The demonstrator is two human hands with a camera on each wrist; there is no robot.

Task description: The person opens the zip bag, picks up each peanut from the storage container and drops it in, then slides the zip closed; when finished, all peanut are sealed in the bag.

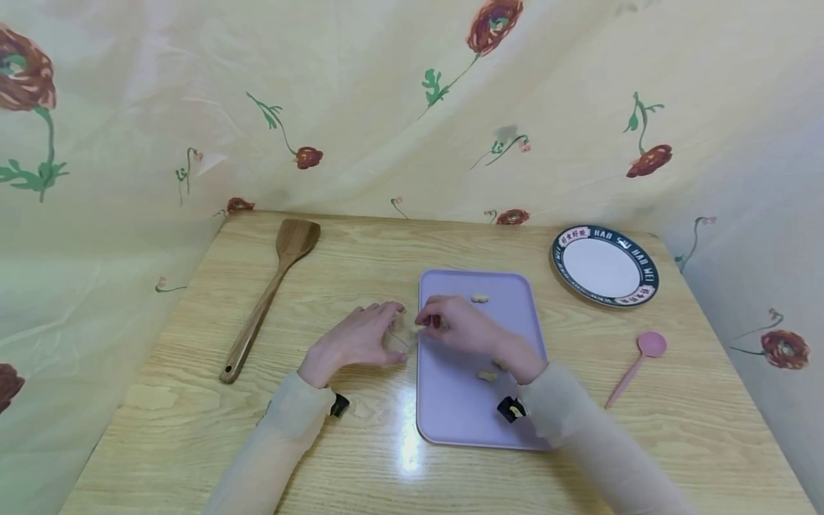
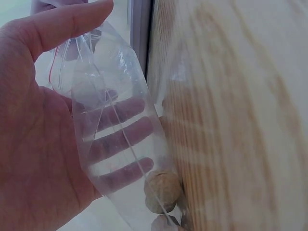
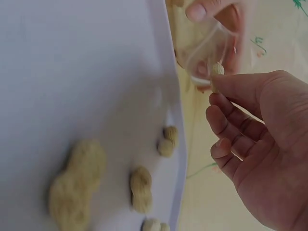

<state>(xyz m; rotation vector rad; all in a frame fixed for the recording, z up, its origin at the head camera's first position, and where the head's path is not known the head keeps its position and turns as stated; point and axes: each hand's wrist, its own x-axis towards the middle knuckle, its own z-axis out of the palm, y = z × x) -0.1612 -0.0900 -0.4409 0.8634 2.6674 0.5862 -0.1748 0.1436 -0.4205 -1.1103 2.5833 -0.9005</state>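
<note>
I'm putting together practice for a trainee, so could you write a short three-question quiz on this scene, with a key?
1. What does the right hand pinch?
2. True or false: in the head view, the wooden turner lies left of the lavender tray.
3. Which is in the left hand?
A) dark-rimmed plate
B) pink spoon
C) clear zip bag

Key:
1. A peanut in its shell
2. True
3. C
</note>
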